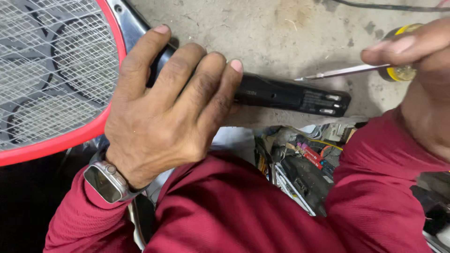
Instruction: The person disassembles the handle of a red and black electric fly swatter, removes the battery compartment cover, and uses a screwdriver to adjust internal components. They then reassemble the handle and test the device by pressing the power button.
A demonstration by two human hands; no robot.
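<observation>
The electric fly swatter [281, 93] lies flat on the grey concrete floor [262, 33], its long axis running across the view from left to right. Its head sits at the far left: a red rim [101, 129] around a fine wire mesh [51, 65], cut off by the edge of the view. From there the black handle points right and dips slightly, ending in a squared butt with two small metal prongs [332, 104] near the tip.

The left hand [168, 107] presses down on the neck of the handle just beside the red rim, fingers spread and lying flat over it rather than curled round it. A grey smartwatch [107, 182] sits on that wrist, above a dark red sleeve [225, 211].

Below the handle's right half, between the person's arms, lies a heap of small parts, coloured wires and bits of circuit board [304, 164].

At the far right, the right hand [422, 70] is closed on a screwdriver [356, 71] with a yellow translucent grip. Its metal shaft points left, the tip hanging just above the butt end of the handle, not touching it as far as I can see. The two hands are well apart, one at each end of the handle.
</observation>
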